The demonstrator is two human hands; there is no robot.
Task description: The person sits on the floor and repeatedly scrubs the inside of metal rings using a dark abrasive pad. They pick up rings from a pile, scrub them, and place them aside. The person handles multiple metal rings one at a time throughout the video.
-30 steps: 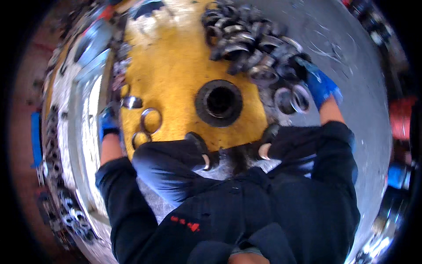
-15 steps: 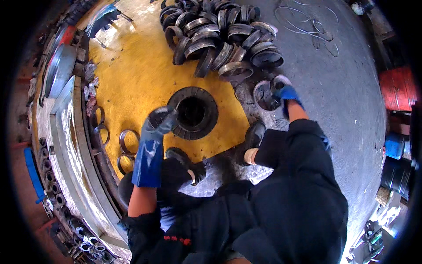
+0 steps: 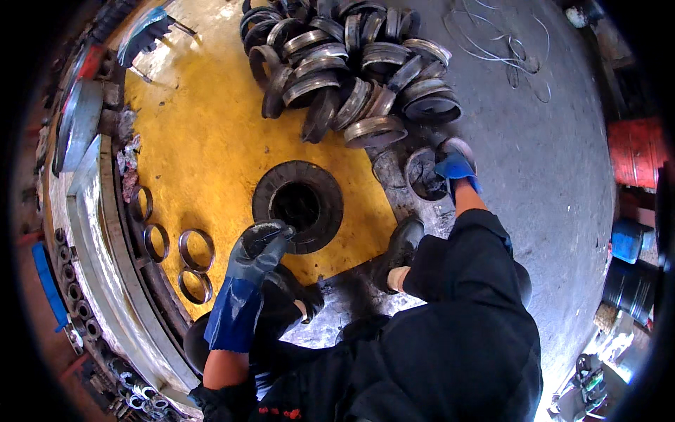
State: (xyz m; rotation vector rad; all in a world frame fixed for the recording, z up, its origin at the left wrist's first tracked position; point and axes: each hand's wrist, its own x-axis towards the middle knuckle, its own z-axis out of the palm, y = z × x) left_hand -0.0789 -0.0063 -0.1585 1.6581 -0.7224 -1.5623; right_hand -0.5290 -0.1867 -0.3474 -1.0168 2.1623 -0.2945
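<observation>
My left hand (image 3: 261,243), in a long grey and blue rubber glove, is raised with curled fingers at the near edge of a round black hub (image 3: 261,200) with a dark central opening. What the fingers hold, if anything, is hidden. My right hand (image 3: 457,172), in a blue glove, is beside a round dark-filled pan (image 3: 416,172) and in front of a wide metal ring (image 3: 458,146). The right fingers are hidden by the glove's back, so I cannot tell whether they grip the ring.
A heap of worn metal rings (image 3: 376,131) lies ahead on yellow flooring (image 3: 204,133). Several thin rings (image 3: 197,250) lie at left, near a pale metal channel (image 3: 105,232). Loose wire (image 3: 517,60) lies at far right; red (image 3: 636,151) and black drums (image 3: 629,288) stand along the right side.
The floor objects near my hands sit slightly lower in view. My left hand has shifted down with them. The right hand stays by the pan and ring, and its glove is less blurred.
</observation>
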